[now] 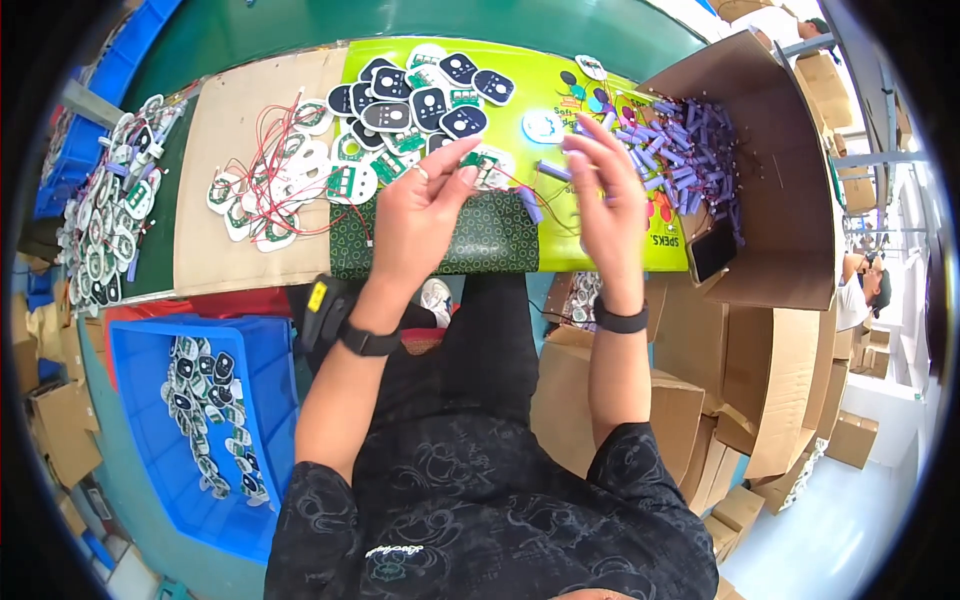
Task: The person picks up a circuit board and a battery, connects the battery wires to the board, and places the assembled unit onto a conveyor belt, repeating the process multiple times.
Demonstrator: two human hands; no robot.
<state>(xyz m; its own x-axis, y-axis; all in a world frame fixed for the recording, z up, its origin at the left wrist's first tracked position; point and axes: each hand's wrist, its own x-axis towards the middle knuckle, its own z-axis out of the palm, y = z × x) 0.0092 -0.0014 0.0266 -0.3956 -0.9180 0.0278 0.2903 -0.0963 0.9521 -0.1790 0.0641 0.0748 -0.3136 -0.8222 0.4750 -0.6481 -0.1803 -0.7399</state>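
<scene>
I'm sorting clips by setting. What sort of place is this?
Probably an electronics assembly workshop: purple cylinders with wires heap at an open cardboard box, green circuit boards lie on the worktable, and a blue bin beside it holds many similar rounded parts.

Bright light fills the fisheye-bent, black-rimmed view.

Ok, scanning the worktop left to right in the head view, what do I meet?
Heap of white-and-green pieces, white pieces with red wires, left hand, round white-and-blue piece, right hand, pile of purple cylinders, cardboard box's right wall.
</scene>
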